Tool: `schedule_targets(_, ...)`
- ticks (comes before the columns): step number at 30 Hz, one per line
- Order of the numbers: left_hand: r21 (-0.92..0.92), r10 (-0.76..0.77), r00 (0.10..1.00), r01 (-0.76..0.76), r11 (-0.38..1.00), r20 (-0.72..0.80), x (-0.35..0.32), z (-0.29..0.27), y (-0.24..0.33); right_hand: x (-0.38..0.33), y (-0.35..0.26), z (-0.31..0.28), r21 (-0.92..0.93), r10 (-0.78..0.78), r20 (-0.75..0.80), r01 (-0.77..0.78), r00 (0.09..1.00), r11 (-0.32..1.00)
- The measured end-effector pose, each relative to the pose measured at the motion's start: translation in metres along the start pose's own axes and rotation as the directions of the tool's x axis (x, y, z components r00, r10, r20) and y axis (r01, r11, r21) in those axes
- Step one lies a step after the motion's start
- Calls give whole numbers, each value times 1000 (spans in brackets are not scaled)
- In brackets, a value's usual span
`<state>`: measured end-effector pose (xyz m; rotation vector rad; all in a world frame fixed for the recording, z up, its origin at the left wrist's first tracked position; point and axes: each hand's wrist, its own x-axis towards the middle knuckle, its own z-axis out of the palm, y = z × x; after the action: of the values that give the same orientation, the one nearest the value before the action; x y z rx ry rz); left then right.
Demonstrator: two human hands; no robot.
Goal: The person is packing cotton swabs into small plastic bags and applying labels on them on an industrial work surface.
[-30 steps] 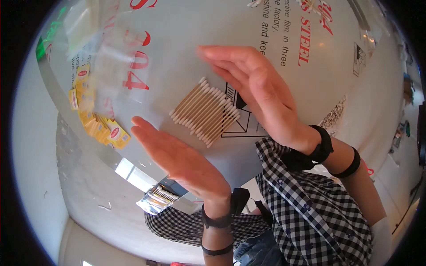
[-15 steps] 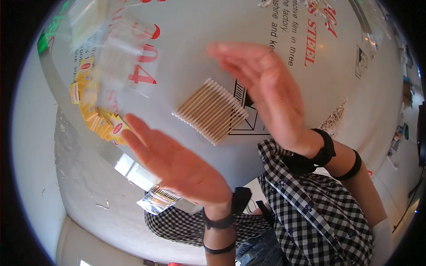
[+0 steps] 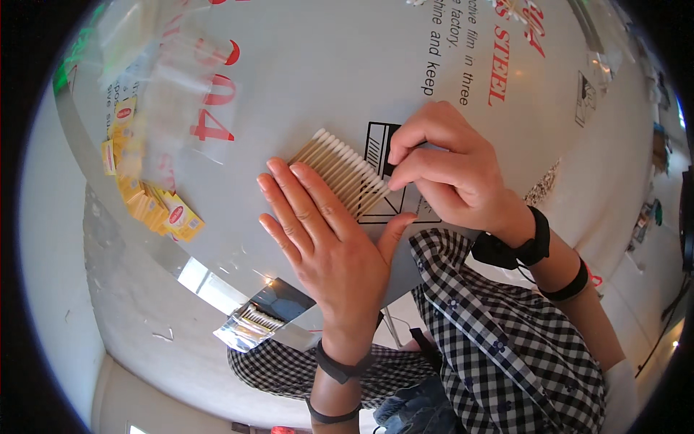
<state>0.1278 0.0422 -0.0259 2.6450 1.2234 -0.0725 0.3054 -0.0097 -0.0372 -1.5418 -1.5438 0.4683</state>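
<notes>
A row of wooden cotton swabs with white tips [image 3: 340, 168] lies side by side on the grey film-covered table. My left hand [image 3: 325, 239] rests flat across their left ends, its fingers stretched out and its thumb apart, hiding that side of the row. At the row's lower right corner, my right hand [image 3: 448, 163] is closed in a pinch on the tip of the end swab. The other fingers of that hand are curled in.
Small yellow packets [image 3: 152, 202] form a curved line at the left, beside clear plastic bags [image 3: 181, 87]. A clear packet of swabs [image 3: 249, 323] sits at the table's near edge. More loose swabs [image 3: 510, 9] lie at the far side.
My left hand has moved right and come down flat over the swabs. My right hand has turned and closed from a raised, open pose into a pinch at the row's corner.
</notes>
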Motion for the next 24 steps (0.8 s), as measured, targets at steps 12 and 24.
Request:
schedule_targets(12,-29,-11,1000,10,1000,-29,1,1,-2,4,-8,0,-113,44,68,-36,997,993)
schedule_targets(24,-65,-14,999,12,998,-37,1,2,-2,21,-10,-4,-179,37,206,1,978,984)
